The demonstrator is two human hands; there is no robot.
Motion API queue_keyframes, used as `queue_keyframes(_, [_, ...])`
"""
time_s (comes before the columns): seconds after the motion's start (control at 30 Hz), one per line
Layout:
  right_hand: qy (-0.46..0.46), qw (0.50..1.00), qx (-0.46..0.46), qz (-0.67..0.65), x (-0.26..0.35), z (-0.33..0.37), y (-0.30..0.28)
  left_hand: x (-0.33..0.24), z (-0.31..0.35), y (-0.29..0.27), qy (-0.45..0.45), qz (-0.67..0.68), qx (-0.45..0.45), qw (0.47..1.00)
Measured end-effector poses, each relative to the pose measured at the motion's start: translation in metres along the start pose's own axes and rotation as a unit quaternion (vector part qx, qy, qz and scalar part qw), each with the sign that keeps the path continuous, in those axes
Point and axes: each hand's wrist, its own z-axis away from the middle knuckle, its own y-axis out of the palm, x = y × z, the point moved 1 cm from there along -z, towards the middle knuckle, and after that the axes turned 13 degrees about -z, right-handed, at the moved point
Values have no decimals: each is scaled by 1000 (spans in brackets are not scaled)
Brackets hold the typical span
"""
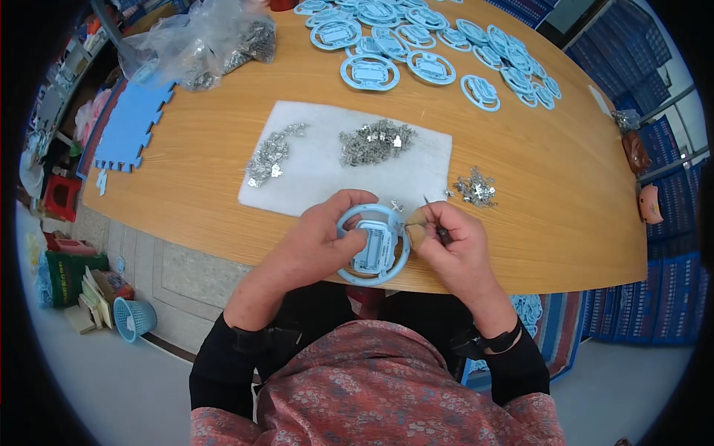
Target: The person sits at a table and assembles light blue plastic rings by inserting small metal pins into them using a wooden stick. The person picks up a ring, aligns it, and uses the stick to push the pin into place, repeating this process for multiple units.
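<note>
My left hand is closed on the left side of a light-blue round plastic casing, with the thumb resting on its raised centre block. This casing is an open ring around a block with rectangular recesses, held at the table's near edge. My right hand is closed around a thin pointed tool with a dark handle, its tip sticking up. Yellowish covers sit on the right thumb and fingertip, which meet the ring's right edge. Whether they also pinch a small metal piece I cannot tell. Just beyond the ring lies a small metal clip.
A white foam mat carries two piles of small metal clips. Another clip pile lies right of it. Many blue casings spread across the far side. Clear plastic bags and a blue foam tile are at left.
</note>
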Motion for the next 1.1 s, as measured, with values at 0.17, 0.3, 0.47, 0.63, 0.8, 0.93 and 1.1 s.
queue_keyframes(0.17, [-31, 997, 25, 59, -5, -1, 14, 10, -4, -1, -5, 0, 15, 1000])
queue_keyframes(0.3, [-66, 992, 40, 95, -9, -6, 22, 15, -4, -3, -7, 28, 19, 999])
queue_keyframes(0.47, [-73, 990, 43, 116, -14, -10, 25, 13, -4, -5, -10, 21, 19, 1000])
queue_keyframes(0.63, [-68, 991, 33, 107, -21, -10, 25, 19, -9, -1, 17, 31, -18, 999])
queue_keyframes(0.8, [-4, 997, -32, 67, -17, -10, 0, 19, -8, -1, 8, 31, -24, 999])
queue_keyframes(0.93, [73, 976, -61, 195, -8, -12, -51, 19, -5, -2, 14, 25, -11, 1000])
queue_keyframes(1.1, [86, 940, -72, 323, -11, -21, -67, 2, 1, -7, -9, -29, 13, 999])
